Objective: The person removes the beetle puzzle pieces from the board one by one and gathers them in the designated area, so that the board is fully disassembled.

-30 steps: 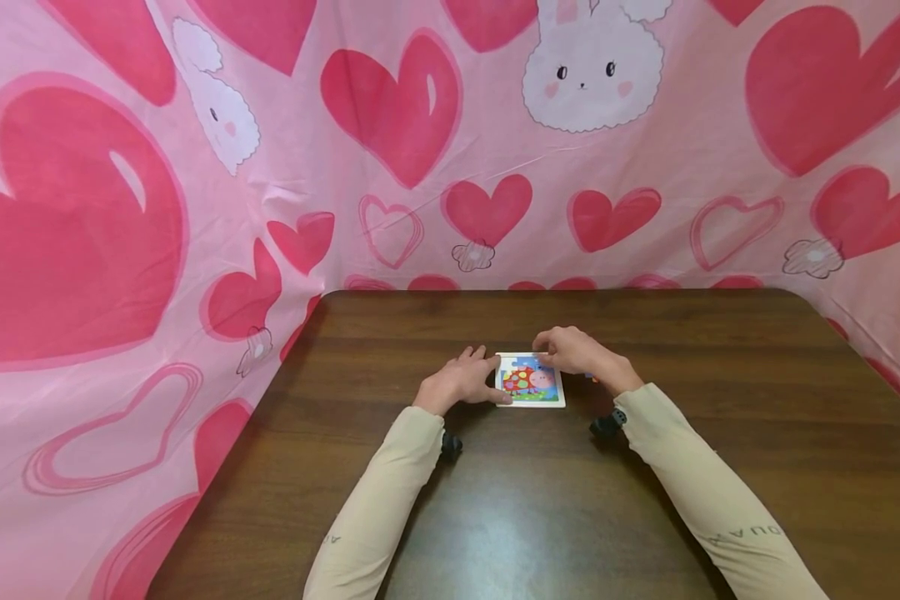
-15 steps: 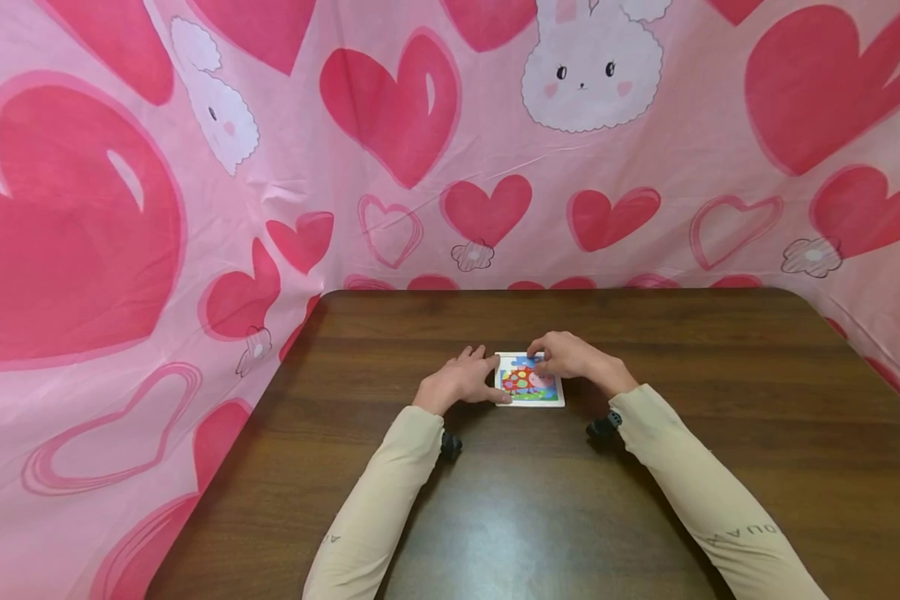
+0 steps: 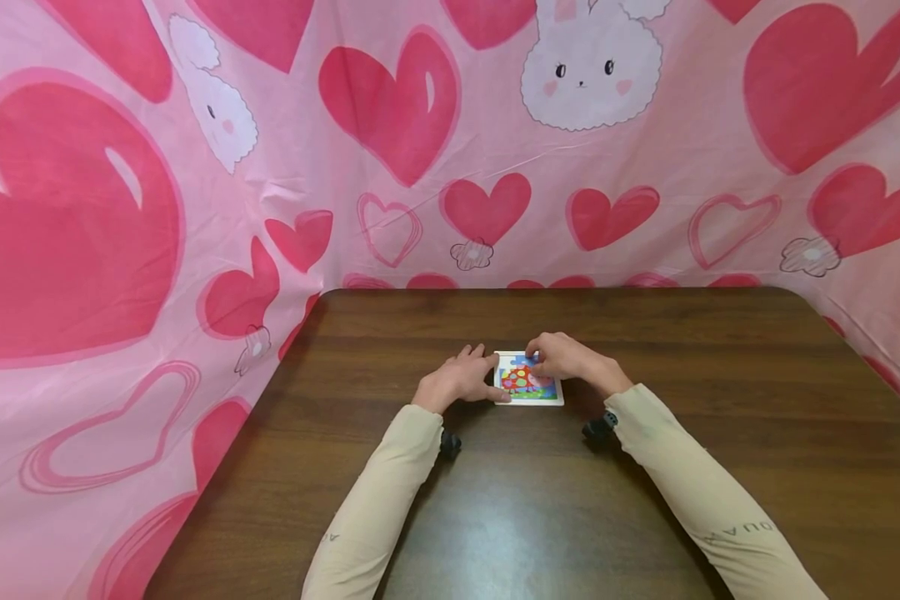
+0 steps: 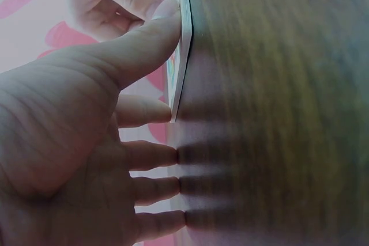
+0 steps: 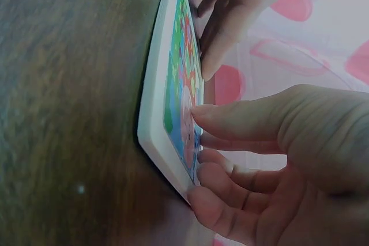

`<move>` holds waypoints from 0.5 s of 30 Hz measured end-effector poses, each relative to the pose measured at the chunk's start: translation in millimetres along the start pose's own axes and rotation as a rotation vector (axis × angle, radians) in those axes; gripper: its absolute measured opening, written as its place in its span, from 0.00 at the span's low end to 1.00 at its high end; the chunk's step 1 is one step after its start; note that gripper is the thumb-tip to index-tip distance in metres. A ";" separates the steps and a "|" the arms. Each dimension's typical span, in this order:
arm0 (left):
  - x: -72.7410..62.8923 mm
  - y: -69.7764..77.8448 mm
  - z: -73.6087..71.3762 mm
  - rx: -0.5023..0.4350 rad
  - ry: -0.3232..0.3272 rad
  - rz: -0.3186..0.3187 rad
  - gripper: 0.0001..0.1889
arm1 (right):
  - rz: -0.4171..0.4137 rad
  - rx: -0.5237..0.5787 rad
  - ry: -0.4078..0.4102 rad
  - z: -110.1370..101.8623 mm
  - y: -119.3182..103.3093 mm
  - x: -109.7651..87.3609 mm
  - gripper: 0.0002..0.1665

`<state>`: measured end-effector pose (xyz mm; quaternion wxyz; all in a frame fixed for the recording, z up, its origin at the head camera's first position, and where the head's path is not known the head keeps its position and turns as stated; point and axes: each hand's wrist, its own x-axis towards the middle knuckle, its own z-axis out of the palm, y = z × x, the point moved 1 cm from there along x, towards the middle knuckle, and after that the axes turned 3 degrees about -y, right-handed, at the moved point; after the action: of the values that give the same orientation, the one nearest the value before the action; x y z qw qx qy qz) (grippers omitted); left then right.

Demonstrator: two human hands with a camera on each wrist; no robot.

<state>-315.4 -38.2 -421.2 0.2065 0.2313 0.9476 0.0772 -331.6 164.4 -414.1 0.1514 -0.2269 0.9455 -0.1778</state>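
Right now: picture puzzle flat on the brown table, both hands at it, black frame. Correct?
The frame is white, not black; the right wrist view shows it. The picture puzzle does lie flat on the brown table, left hand and right hand at it.

The left hand (image 4: 86,125) touches a thin white-edged board (image 4: 184,50).

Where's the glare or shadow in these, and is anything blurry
Head view: pale glare low on the wooden table; left wrist view: dark streaks, shadows or reflections, by the left hand; right wrist view: small bright spot on the table, wood grain blurred.
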 end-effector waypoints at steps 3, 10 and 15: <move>0.3 -0.1 0.3 0.002 0.001 0.001 0.45 | -0.009 -0.017 0.010 1.0 -1.1 0.9 0.20; -0.3 0.0 -0.4 0.001 0.000 0.003 0.45 | -0.030 -0.044 0.026 2.8 -1.3 2.1 0.19; -0.4 0.3 -0.6 -0.007 -0.001 0.008 0.45 | -0.035 -0.045 0.028 3.1 -1.7 0.6 0.19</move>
<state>-315.2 -38.2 -420.5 0.2076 0.2342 0.9463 0.0810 -330.3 161.9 -416.2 0.1298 -0.2442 0.9471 -0.1625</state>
